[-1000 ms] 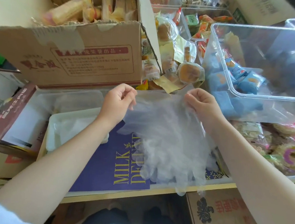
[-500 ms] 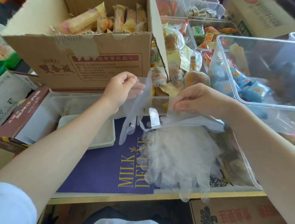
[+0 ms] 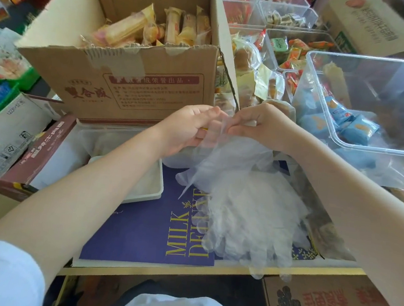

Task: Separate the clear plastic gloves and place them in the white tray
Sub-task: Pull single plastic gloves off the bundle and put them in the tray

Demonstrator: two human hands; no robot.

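Both hands meet at the cuff end of the clear plastic gloves (image 3: pixel 247 213). The left hand (image 3: pixel 186 127) has its fingers curled, pinching 1 thin film edge. The right hand (image 3: pixel 264 129), just beside it, is curled as well and pinches the cuffs of the remaining bunch. The bunch hangs below the right hand, its fingertips reaching past the near edge of the surface.

Status: separation is judged to be in progress. 1 glove appears partly peeled from the bunch but not yet free. The white tray (image 3: pixel 153 195) lies below the left wrist, partly hidden by the forearm; whether it already holds gloves cannot be told. Most of the bunch is left to process.

Surface: a purple printed board (image 3: pixel 140 230) lies under both hands. Beyond the left hand stands a cardboard box (image 3: pixel 138 86) of wrapped snacks. To the outside of the right hand sits a clear plastic bin (image 3: pixel 361 105) holding blue packets. More cartons and snack bins surround the station.
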